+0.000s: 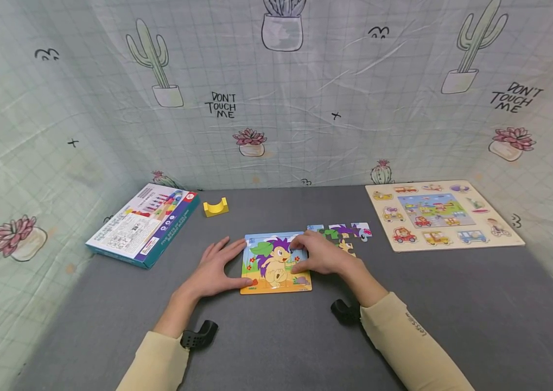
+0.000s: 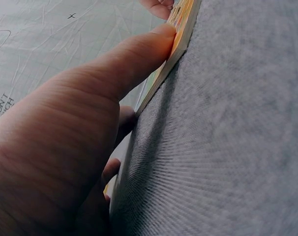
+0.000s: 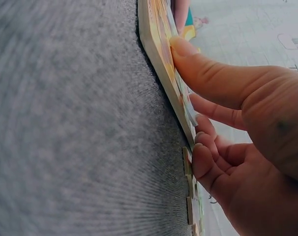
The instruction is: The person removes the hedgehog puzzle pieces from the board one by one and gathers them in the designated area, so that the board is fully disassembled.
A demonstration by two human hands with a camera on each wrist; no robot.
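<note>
A square jigsaw board [image 1: 276, 271] with a purple-spined hedgehog picture lies flat in the middle of the table. My left hand [image 1: 215, 270] steadies its left side, the thumb [image 2: 154, 44] resting on the lower left corner and the fingers spread along the edge. Across from it, my right hand [image 1: 327, 255] reaches over the right edge. Its thumb and fingers hold a thin puzzle piece [image 3: 191, 116], slightly raised at the board's right side, as the right wrist view shows. Several loose puzzle pieces [image 1: 342, 232] lie just beyond the right hand, partly hidden by it.
At the left lies a boxed game [image 1: 144, 225] with a teal side. A small yellow arched block [image 1: 215, 207] stands near it. A wooden vehicle puzzle board [image 1: 434, 212] lies at the back right. Printed cloth [image 1: 296, 119] hangs behind the grey table.
</note>
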